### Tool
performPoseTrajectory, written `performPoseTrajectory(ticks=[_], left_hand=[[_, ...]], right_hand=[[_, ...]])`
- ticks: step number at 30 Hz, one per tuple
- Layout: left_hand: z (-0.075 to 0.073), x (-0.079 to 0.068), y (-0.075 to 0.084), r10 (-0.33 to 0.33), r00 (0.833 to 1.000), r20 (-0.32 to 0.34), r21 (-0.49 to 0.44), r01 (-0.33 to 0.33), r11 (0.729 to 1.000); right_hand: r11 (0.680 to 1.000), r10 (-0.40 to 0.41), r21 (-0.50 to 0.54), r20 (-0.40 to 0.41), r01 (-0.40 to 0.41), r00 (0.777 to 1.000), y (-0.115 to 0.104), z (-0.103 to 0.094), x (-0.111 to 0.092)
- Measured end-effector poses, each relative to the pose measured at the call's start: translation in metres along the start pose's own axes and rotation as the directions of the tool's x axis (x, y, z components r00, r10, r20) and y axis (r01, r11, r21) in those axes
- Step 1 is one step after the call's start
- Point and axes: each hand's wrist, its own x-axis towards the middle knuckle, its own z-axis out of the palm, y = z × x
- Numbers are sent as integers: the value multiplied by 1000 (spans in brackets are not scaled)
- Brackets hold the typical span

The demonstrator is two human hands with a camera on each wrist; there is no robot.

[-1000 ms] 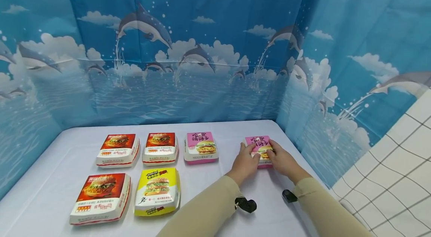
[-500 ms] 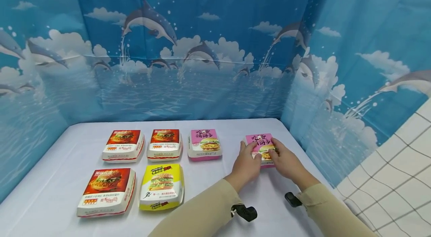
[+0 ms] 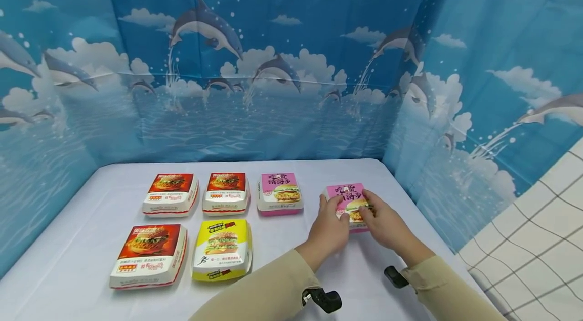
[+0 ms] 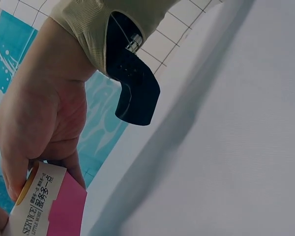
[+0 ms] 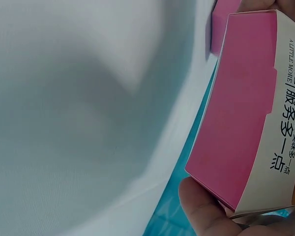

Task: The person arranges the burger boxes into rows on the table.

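A pink-and-white burger box (image 3: 347, 199) with a burger picture on its lid is between my two hands at the right of the table. My left hand (image 3: 329, 227) grips its left side, thumb on the near part. On the opposite side my right hand (image 3: 384, 222) holds it, thumb over the lid's right part. In the right wrist view, the box's pink lower wall (image 5: 238, 108) shows, with fingers (image 5: 201, 204) curled at its corner. The box looks raised off the cloth. Part of the same box (image 4: 69, 206) appears in the left wrist view.
Another pink burger box (image 3: 280, 193) stands left of the hands. Red-lidded boxes sit further left: one back middle (image 3: 225, 193), one back left (image 3: 170, 194), one front left (image 3: 149, 255). A yellow box (image 3: 222, 249) is beside the front one. Dolphin curtains (image 3: 273, 123) border the white-covered table (image 3: 282, 240).
The held pink box has come nearer to me and a little left relative to the other boxes, with both hands moving along. The head view has shifted slightly; the other boxes stay put.
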Motion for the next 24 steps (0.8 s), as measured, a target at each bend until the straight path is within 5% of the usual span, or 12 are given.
performPoseTrajectory(ticks=[24], left_hand=[[-40,-51,-9,-44,999,30,12,44,999]], right_hand=[[991,-136,20,72,135,988,-22,19,-18]])
